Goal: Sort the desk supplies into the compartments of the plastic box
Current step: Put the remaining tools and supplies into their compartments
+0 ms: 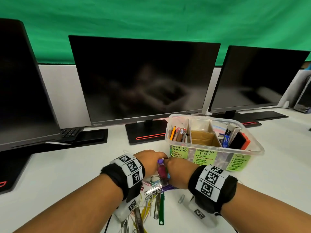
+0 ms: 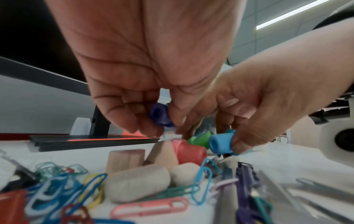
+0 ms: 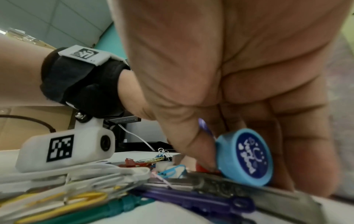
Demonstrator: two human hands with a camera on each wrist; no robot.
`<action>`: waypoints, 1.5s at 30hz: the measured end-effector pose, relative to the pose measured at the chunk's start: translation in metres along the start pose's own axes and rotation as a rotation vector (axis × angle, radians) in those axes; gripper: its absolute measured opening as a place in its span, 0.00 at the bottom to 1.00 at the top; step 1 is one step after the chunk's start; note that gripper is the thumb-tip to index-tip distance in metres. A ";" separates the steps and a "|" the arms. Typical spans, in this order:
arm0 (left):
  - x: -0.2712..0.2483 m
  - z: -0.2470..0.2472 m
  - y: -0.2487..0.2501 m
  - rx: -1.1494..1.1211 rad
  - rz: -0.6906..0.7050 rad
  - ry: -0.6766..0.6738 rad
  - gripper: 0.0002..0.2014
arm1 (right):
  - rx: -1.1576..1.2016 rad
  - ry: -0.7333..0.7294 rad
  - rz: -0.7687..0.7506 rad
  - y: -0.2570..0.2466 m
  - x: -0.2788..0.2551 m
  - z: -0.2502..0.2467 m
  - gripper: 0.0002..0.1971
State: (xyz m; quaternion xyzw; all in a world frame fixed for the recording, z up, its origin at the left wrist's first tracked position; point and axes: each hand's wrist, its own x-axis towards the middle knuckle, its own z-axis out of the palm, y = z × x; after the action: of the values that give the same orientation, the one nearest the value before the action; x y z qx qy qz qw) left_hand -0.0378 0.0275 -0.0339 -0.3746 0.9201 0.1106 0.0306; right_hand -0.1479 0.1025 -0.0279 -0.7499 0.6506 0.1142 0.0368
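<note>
Both hands meet over a heap of desk supplies (image 1: 156, 192) in front of the clear plastic box (image 1: 257, 149). My left hand (image 1: 162, 158) (image 2: 161, 125) pinches the dark blue cap (image 2: 159, 115) of a small bottle. My right hand (image 1: 168, 161) (image 2: 229, 136) curls round a small light blue bottle (image 2: 220, 144) (image 3: 247, 157). A red bottle (image 2: 189, 151) and a green one (image 2: 201, 138) lie right beside them. The box's left compartment holds pens and pencils (image 1: 179, 134), the middle one shows brown card (image 1: 203, 139), and the right one holds a black and orange eraser block (image 1: 239, 140).
Coloured paper clips (image 2: 63, 186), white erasers (image 2: 138, 181), a wooden block (image 2: 125, 159), purple and green file fasteners (image 1: 161, 206) and a metal blade tool (image 3: 239, 189) litter the desk near me. Three dark monitors (image 1: 143, 78) stand behind, with a keyboard (image 1: 69, 132) at the left.
</note>
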 end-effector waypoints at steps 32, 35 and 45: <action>0.010 0.011 0.018 0.219 0.107 -0.097 0.13 | 0.521 0.598 0.350 0.109 -0.058 -0.022 0.13; 0.010 0.010 0.019 0.242 0.119 -0.108 0.13 | 0.509 0.615 0.339 0.115 -0.069 -0.020 0.10; -0.017 -0.023 0.024 0.048 0.232 -0.027 0.12 | 0.383 0.546 0.339 0.106 -0.072 -0.007 0.15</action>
State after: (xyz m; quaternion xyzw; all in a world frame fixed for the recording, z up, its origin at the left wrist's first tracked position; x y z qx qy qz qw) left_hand -0.0413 0.0510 -0.0052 -0.2630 0.9592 0.0965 0.0390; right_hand -0.2609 0.1551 0.0043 -0.6139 0.7608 -0.2094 -0.0180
